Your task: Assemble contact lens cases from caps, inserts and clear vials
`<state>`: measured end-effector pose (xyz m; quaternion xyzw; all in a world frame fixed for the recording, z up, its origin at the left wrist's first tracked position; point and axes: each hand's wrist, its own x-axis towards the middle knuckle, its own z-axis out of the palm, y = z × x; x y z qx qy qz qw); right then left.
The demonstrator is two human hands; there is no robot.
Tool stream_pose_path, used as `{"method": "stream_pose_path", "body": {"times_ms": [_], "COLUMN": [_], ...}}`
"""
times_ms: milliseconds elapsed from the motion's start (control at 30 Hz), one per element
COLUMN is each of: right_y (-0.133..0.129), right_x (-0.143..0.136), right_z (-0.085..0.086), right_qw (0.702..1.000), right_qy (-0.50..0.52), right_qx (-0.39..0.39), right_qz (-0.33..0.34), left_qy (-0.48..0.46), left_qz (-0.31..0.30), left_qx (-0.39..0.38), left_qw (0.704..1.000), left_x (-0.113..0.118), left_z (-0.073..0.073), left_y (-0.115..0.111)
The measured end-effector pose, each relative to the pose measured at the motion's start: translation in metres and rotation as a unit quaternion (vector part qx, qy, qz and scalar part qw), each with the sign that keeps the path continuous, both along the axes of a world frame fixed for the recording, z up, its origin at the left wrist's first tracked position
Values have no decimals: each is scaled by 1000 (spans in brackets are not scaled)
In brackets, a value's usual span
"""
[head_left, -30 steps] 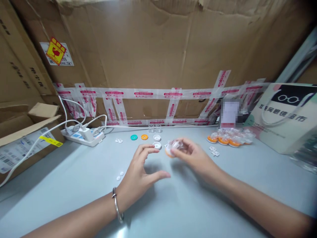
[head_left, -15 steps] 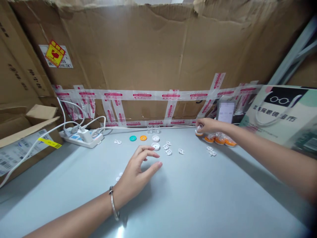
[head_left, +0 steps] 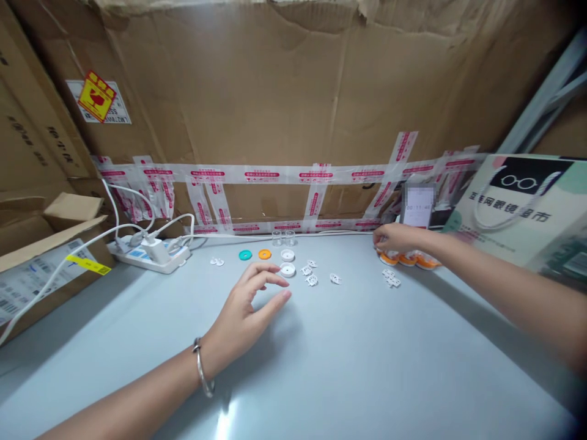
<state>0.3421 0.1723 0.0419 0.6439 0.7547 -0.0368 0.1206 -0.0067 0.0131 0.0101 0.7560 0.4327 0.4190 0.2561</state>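
Note:
My left hand (head_left: 247, 311) hovers over the grey table, fingers apart and nothing between them, a bracelet on its wrist. Just beyond its fingertips lie two white rings (head_left: 287, 269). A teal ring (head_left: 245, 255) and an orange ring (head_left: 265, 254) lie farther left, and two clear cups (head_left: 289, 238) stand behind. Small white openwork parts (head_left: 312, 280) lie right of the rings. My right hand (head_left: 387, 237) reaches to the back right, its fingers closed beside a group of clear-topped pieces with orange rims (head_left: 426, 263); what its fingertips hold, if anything, is hidden.
A power strip (head_left: 151, 253) with white cables and an open carton (head_left: 55, 263) are at the left. A phone (head_left: 417, 208) stands upright behind my right hand, beside a paper bag (head_left: 513, 214). Large cardboard (head_left: 257, 91) walls off the back.
My right hand has moved slightly right, and the orange-rimmed piece it held is no longer visible. My left hand has shifted a little left and up.

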Motion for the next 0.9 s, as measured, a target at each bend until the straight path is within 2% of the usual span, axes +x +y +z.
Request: {"method": "stream_pose_path", "body": {"times_ms": [133,233,300,400,467,500,567,633,800,900], "right_y": [-6,-19,-34,-63,-82,-90,-101,-107,-109,-109], "right_x": [-9,-32,-51,-79,-92,-97,-103,-108,-112,-111], "right_z": [4,10,10,-1,-14,-20,-31,-38,-38,-39], "right_qw": [996,977,958,931,894,885,876,872,878,878], "right_qy": [40,105,151,216,309,335,368,389,410,417], "right_qx": [78,167,208,234,251,240,205,178,142,140], "right_qz": [31,83,123,179,207,218,236,237,204,188], "left_qy": [-2,8,59,192,232,244,264,287,333,365], "left_qz": [58,115,143,153,160,161,145,101,-24,-24], "left_qx": [58,101,85,62,62,57,30,-8,-104,-128], "left_qw": [997,988,984,968,957,955,953,952,937,922], "left_x": [-12,-27,-40,-60,-74,-80,-91,-97,-108,-126], "left_z": [8,13,13,13,15,16,18,21,34,45], "left_y": [13,29,41,57,65,68,70,69,58,56]}}
